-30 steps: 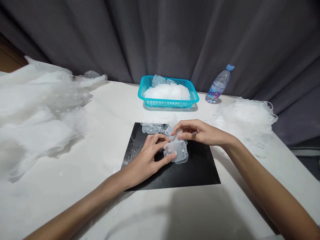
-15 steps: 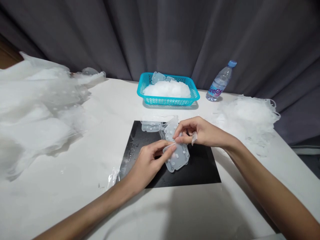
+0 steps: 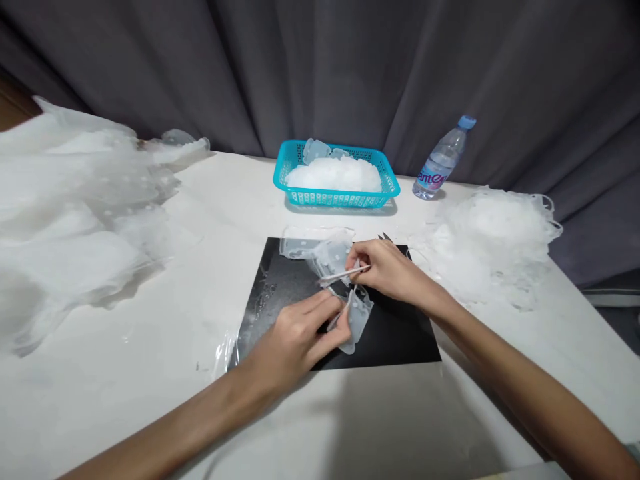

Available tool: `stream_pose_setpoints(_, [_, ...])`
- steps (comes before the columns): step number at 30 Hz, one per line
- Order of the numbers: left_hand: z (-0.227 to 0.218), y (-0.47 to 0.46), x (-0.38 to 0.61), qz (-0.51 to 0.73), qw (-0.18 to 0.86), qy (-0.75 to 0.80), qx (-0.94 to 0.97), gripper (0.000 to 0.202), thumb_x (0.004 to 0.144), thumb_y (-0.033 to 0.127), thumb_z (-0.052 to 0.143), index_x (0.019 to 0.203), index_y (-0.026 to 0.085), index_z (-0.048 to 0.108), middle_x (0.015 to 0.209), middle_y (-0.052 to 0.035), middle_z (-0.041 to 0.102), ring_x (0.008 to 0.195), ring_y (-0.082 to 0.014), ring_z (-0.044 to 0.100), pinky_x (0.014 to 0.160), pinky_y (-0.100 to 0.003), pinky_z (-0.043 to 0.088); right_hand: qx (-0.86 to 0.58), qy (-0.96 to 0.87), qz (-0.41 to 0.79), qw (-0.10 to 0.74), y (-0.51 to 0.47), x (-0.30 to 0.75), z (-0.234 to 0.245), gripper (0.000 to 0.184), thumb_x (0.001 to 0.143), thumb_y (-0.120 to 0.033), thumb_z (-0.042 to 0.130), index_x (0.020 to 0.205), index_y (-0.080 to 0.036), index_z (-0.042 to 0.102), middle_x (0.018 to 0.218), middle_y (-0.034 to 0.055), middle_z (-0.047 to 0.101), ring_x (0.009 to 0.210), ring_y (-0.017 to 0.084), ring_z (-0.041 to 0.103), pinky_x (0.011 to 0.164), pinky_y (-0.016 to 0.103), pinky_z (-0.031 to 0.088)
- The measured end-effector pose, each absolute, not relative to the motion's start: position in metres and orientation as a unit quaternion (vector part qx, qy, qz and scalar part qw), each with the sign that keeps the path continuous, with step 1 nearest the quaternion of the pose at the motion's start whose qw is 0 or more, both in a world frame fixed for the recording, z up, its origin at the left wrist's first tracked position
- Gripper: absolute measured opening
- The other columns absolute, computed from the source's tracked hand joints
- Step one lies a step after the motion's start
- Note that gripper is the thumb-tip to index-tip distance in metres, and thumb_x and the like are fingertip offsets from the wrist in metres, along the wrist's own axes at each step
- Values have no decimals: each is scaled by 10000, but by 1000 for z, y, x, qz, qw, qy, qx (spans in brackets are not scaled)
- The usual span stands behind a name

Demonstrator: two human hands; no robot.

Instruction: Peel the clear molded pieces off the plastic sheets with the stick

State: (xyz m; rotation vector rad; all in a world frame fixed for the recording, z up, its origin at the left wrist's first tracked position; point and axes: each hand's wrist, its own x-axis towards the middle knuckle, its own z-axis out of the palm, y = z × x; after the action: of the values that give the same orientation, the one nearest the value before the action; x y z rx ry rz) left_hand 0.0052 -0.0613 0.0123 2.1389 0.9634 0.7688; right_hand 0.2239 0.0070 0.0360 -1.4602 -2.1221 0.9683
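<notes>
My left hand (image 3: 300, 333) pinches a small translucent plastic piece with white studs (image 3: 357, 320) and holds it tilted over the black mat (image 3: 395, 337). My right hand (image 3: 387, 270) is closed on a thin pale strip (image 3: 345, 274) that runs leftward from its fingertips, just above the piece. More translucent studded pieces (image 3: 313, 250) lie on the mat's far edge, beside the right hand.
A turquoise basket (image 3: 336, 195) heaped with white plastic bits stands behind the mat. A water bottle (image 3: 443, 162) stands to its right. A heap of clear trimmings (image 3: 493, 240) lies at right. A large pile of translucent sheets (image 3: 75, 207) covers the table's left side.
The right hand has pulled a thin strip away from the plastic piece. The left hand has turned the piece on edge and drawn it slightly nearer.
</notes>
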Motion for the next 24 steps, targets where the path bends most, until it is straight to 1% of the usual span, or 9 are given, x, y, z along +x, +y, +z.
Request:
stream_pose_setpoints(2, [14, -59, 4, 298, 333, 387, 806, 232, 1016, 263, 570, 798, 194, 607, 740, 14, 583, 665, -129, 537, 656, -247, 428, -535, -739, 359, 195, 11, 227, 33, 77, 755, -125, 683, 821, -148, 717, 684, -26, 585, 687, 134, 508, 636, 256, 324])
stream_pose_setpoints(4, [16, -55, 4, 302, 356, 422, 777, 209, 1008, 300, 583, 833, 196, 632, 753, 14, 632, 673, -132, 576, 648, -241, 448, -521, -722, 405, 208, 13, 231, 35, 50, 787, -173, 679, 824, -147, 700, 697, -29, 582, 674, 128, 495, 636, 256, 336])
stream_pose_setpoints(6, [18, -50, 5, 297, 396, 446, 746, 212, 1010, 356, 572, 890, 200, 651, 774, 12, 681, 685, -140, 610, 655, -244, 479, -496, -704, 450, 238, 13, 235, 42, 108, 818, -251, 700, 833, -148, 671, 723, -32, 575, 675, 124, 485, 647, 257, 356])
stream_pose_setpoints(8, [18, -45, 6, 289, 429, 464, 719, 226, 1011, 396, 560, 922, 202, 636, 756, 20, 689, 670, -141, 617, 654, -248, 494, -464, -688, 494, 260, 12, 236, 50, 197, 829, -323, 741, 849, -150, 649, 757, -28, 578, 700, 125, 495, 669, 260, 380])
stream_pose_setpoints(13, [16, -41, 9, 295, 528, 449, 658, 219, 966, 416, 647, 958, 205, 591, 714, 33, 674, 648, -145, 634, 646, -254, 512, -401, -668, 574, 251, 5, 231, 60, 302, 850, -376, 787, 1018, -169, 645, 834, -24, 597, 764, 134, 543, 725, 265, 434])
stream_pose_setpoints(16, [13, -41, 10, 297, 568, 429, 636, 247, 970, 441, 669, 977, 198, 624, 743, 21, 678, 687, -153, 658, 667, -258, 522, -404, -677, 566, 241, 4, 232, 61, 333, 867, -386, 768, 1094, -183, 634, 854, -19, 596, 786, 146, 554, 731, 271, 449])
stream_pose_setpoints(18, [12, -41, 9, 302, 574, 427, 630, 250, 973, 442, 677, 962, 198, 629, 750, 22, 672, 705, -157, 680, 676, -257, 526, -429, -704, 515, 234, 4, 236, 64, 314, 885, -423, 745, 1053, -186, 628, 856, -17, 586, 786, 149, 541, 722, 272, 440])
stream_pose_setpoints(21, [12, -40, 8, 314, 593, 423, 609, 259, 965, 446, 694, 950, 202, 608, 786, 19, 691, 719, -164, 717, 711, -271, 555, -473, -738, 436, 203, 3, 245, 73, 358, 892, -526, 725, 892, -190, 601, 796, -29, 558, 710, 133, 478, 646, 261, 382])
stream_pose_setpoints(24, [12, -40, 6, 322, 617, 414, 587, 277, 958, 454, 705, 948, 208, 579, 830, 5, 733, 725, -167, 736, 730, -280, 571, -476, -749, 437, 144, 3, 251, 81, 443, 909, -610, 675, 798, -182, 639, 696, -31, 530, 628, 120, 418, 562, 265, 311])
